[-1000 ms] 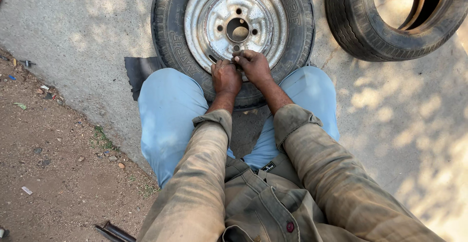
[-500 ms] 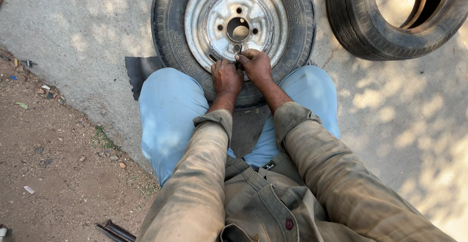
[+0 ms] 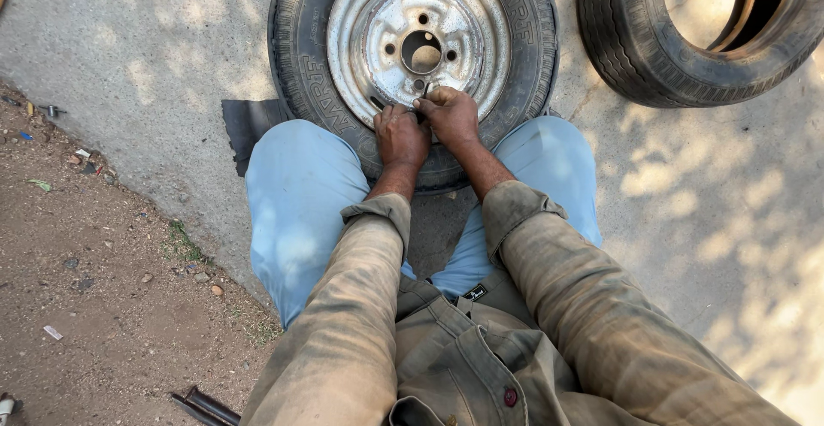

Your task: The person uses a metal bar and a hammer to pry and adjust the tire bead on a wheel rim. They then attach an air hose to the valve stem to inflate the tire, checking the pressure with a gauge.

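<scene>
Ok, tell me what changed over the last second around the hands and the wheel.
Almost nothing. The left hand and right hand stay pressed together at the near edge of the steel rim, working something small I cannot make out. The tyre, the loose tyre and the knees keep their places.

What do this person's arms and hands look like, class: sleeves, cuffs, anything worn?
Both arms wear long, dusty khaki-brown shirt sleeves with grimy smudges, the cuffs folded back above the wrists. The left hand and right hand are bare: no gloves, and no rings or watch that can be made out. The shirt front has a dark red button.
</scene>
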